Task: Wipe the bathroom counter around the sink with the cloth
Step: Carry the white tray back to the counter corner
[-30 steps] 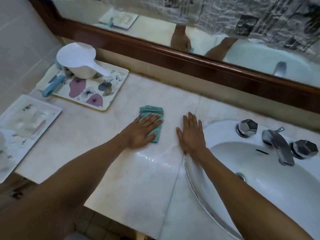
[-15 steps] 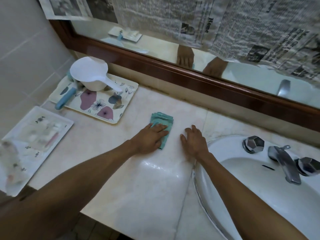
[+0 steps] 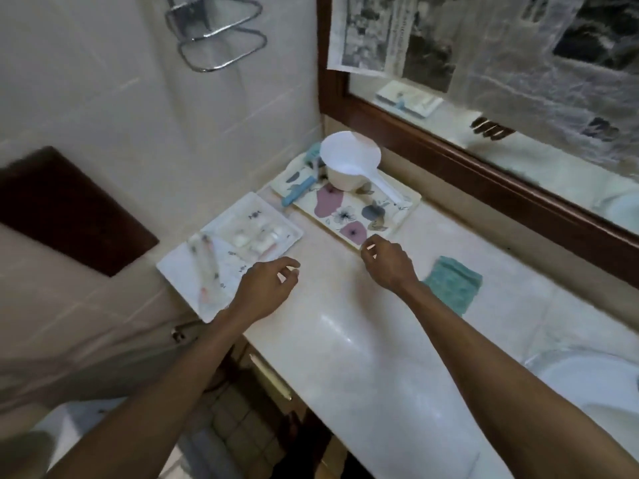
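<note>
A person looks down at a pale marble table [image 3: 345,340] in a bathroom, both bare arms reaching forward. The view has swung left since a moment ago: the sink [image 3: 587,385] now shows only as a white curve at the lower right edge, and the taps are out of sight. The left hand [image 3: 266,288], which was pressing on the teal cloth [image 3: 453,283], has let it go and moved left; the cloth now lies folded and flat on the table, just right of the right forearm, with neither hand touching it. The left hand hovers near the front corner of a white tray [image 3: 193,281], its grip loosely curled and holding nothing. The right hand [image 3: 389,259] hovers at the near edge of a floral tray [image 3: 401,216], fingers bent inward and also empty. This suggests wiping has paused and the person may be about to shift the trays to clear the table beneath them. The white tray holds blurred small toiletries, what look like pale tubes and little white items. The floral tray, against the wall corner, carries a white plastic dipper [image 3: 349,164] with a long handle and a light blue tool [image 3: 299,191], possibly a razor or brush.
</note>
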Motion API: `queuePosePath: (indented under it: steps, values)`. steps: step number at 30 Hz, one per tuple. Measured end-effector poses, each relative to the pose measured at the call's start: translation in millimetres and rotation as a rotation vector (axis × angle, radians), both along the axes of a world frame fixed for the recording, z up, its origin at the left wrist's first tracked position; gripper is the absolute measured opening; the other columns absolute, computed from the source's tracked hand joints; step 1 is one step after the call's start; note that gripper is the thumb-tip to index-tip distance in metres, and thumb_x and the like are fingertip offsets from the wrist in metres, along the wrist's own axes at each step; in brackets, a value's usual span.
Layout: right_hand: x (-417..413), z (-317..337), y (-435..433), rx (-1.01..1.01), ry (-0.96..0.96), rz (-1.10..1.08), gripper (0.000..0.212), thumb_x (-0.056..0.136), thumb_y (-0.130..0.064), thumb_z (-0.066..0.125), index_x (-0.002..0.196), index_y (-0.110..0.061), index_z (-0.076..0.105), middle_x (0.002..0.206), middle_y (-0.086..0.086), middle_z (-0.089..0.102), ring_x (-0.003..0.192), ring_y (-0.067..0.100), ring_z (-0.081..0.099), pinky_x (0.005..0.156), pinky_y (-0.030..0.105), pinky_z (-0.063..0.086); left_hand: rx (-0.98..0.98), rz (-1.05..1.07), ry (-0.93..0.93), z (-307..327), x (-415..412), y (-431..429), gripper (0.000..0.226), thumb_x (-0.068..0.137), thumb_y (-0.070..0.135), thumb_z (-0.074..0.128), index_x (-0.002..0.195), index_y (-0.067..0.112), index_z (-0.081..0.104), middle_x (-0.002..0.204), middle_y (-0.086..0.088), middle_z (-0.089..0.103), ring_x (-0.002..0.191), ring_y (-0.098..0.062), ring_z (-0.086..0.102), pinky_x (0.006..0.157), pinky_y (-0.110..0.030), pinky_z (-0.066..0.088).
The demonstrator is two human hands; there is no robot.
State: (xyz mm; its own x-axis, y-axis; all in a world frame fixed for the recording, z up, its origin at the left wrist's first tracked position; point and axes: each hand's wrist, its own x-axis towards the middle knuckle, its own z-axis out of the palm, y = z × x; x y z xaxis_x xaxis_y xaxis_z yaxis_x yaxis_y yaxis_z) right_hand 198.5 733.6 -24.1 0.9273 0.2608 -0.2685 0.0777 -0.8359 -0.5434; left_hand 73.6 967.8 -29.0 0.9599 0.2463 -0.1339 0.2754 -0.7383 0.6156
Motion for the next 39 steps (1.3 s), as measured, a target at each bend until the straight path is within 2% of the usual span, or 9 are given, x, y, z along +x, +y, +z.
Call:
queuePosePath:
  steps: [6, 10, 12, 16, 22, 27, 31, 36, 39]
  values:
    - [13, -19, 125, 0.020, 0.073, 0.187, 0.057, 0.097, -0.040, 0.052, 0.141, -0.005, 0.043, 0.143, 0.016, 0.051, 0.130, 0.033, 0.049, 0.108, 0.040, 0.039, 0.004, 0.414, -0.068, -3, -52, 95, 0.023, 0.097, 0.028, 0.062, 0.119, 0.025, 0.069, 0.099, 0.002, 0.076, 0.090, -0.020, 0.070, 0.079, -0.027, 0.052]
    - [23, -39, 170, -0.090, 0.028, 0.220, 0.073, 0.095, -0.045, 0.051, 0.148, 0.001, 0.029, 0.153, 0.024, 0.034, 0.141, 0.037, 0.034, 0.114, 0.046, 0.032, 0.039, 0.628, -0.054, -14, -72, 138, 0.039, 0.097, 0.031, 0.063, 0.134, 0.016, 0.059, 0.131, -0.003, 0.065, 0.117, -0.024, 0.061, 0.097, -0.035, 0.050]
    - [27, -49, 181, -0.114, 0.017, 0.236, 0.075, 0.096, -0.045, 0.051, 0.148, 0.003, 0.025, 0.153, 0.026, 0.031, 0.142, 0.038, 0.032, 0.113, 0.047, 0.031, 0.041, 0.683, 0.014, -33, -74, 163, 0.044, 0.096, 0.034, 0.062, 0.134, 0.013, 0.055, 0.129, -0.007, 0.061, 0.118, -0.025, 0.058, 0.097, -0.039, 0.051]
    - [28, -55, 194, -0.076, 0.030, 0.213, 0.072, 0.093, -0.043, 0.057, 0.143, 0.002, 0.033, 0.144, 0.026, 0.044, 0.132, 0.040, 0.044, 0.107, 0.047, 0.039, -0.241, 0.766, 0.134, -84, -67, 205, 0.059, 0.089, 0.054, 0.060, 0.135, 0.019, 0.052, 0.123, 0.000, 0.065, 0.108, -0.022, 0.068, 0.079, -0.031, 0.059]
    - [23, -53, 189, -0.086, 0.047, 0.184, 0.065, 0.095, -0.039, 0.057, 0.140, 0.003, 0.038, 0.135, 0.029, 0.048, 0.126, 0.041, 0.048, 0.103, 0.042, 0.037, -0.532, 0.865, 0.099, -69, -41, 186, 0.067, 0.097, 0.026, 0.066, 0.154, 0.014, 0.033, 0.144, -0.007, 0.053, 0.128, -0.031, 0.055, 0.102, -0.041, 0.048]
    - [7, -50, 161, -0.092, 0.115, 0.195, 0.057, 0.096, -0.045, 0.052, 0.135, -0.004, 0.044, 0.133, 0.022, 0.055, 0.122, 0.037, 0.052, 0.098, 0.040, 0.041, -0.549, 0.862, 0.098, -77, -40, 186, 0.071, 0.094, 0.027, 0.070, 0.153, 0.015, 0.034, 0.145, -0.010, 0.054, 0.127, -0.033, 0.056, 0.102, -0.043, 0.049]
    - [-17, -49, 138, -0.020, 0.145, 0.117, 0.056, 0.093, -0.049, 0.055, 0.133, -0.010, 0.048, 0.131, 0.017, 0.060, 0.119, 0.036, 0.056, 0.095, 0.037, 0.043, -0.664, 0.780, 0.015, -87, -46, 182, 0.098, 0.063, 0.067, 0.085, 0.143, 0.025, 0.048, 0.133, -0.001, 0.064, 0.119, -0.028, 0.064, 0.099, -0.048, 0.055]
    - [-51, -43, 98, 0.038, 0.140, 0.007, 0.054, 0.089, -0.054, 0.058, 0.121, -0.011, 0.049, 0.119, 0.011, 0.065, 0.105, 0.032, 0.062, 0.083, 0.036, 0.047, -0.628, 0.714, 0.033, -64, -53, 140, 0.098, 0.070, 0.045, 0.091, 0.148, 0.018, 0.037, 0.125, 0.003, 0.057, 0.112, -0.020, 0.060, 0.100, -0.041, 0.051]
    - [-67, -32, 64, 0.063, 0.103, -0.043, 0.055, 0.089, -0.056, 0.058, 0.122, -0.012, 0.048, 0.119, 0.009, 0.066, 0.104, 0.031, 0.063, 0.080, 0.036, 0.047, -0.653, 0.614, 0.030, -70, -51, 124, 0.109, 0.052, 0.057, 0.097, 0.142, 0.021, 0.045, 0.131, 0.001, 0.064, 0.121, -0.025, 0.063, 0.100, -0.048, 0.054]
